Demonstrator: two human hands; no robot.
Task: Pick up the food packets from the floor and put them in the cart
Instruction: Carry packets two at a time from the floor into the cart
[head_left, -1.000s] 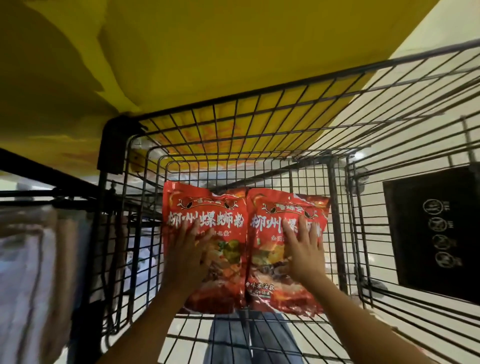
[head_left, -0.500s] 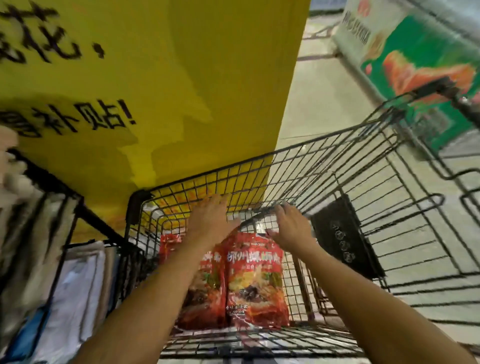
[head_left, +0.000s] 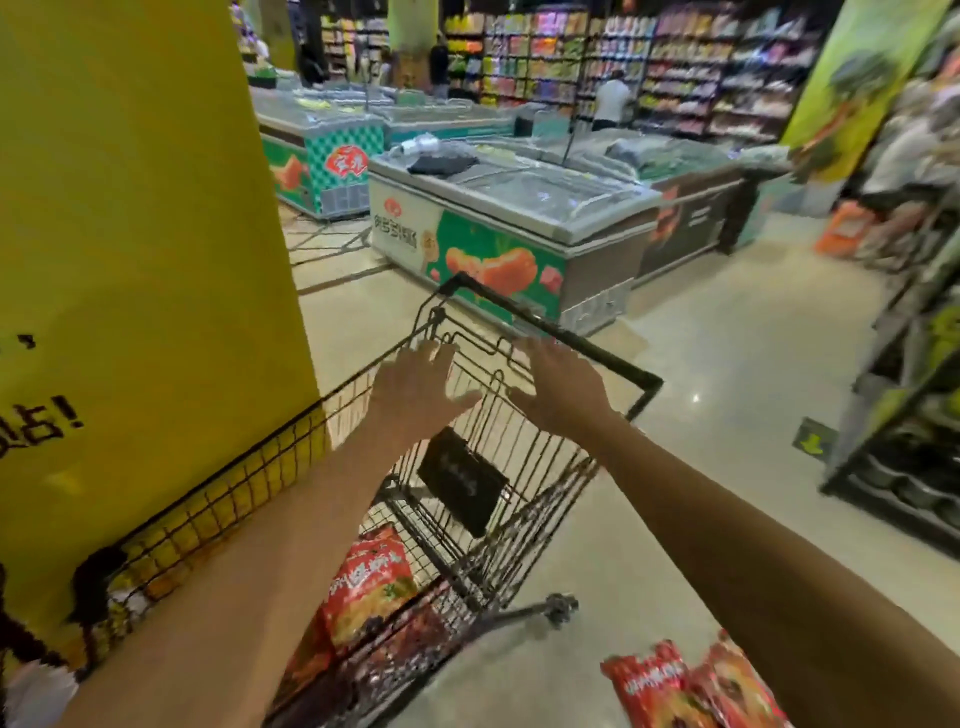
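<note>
Shop floor (head_left: 727, 364), pale and shiny, runs past long freezers (head_left: 519, 218) to shelves at the back. On the left a big yellow sign (head_left: 130, 234) stands right against the cart (head_left: 519, 467). Red food packets (head_left: 369, 582) already lie in the cart, near its bottom. Above the cart the left hand (head_left: 415, 389) and right hand (head_left: 563, 387) are both open, fingers spread, holding nothing. More red packets on the floor (head_left: 691, 686) wait beside the cart's right side, under the right arm. So the job looks partly done. Nothing seems to block the way down to them; the cart's wheel (head_left: 558, 605) is near.
</note>
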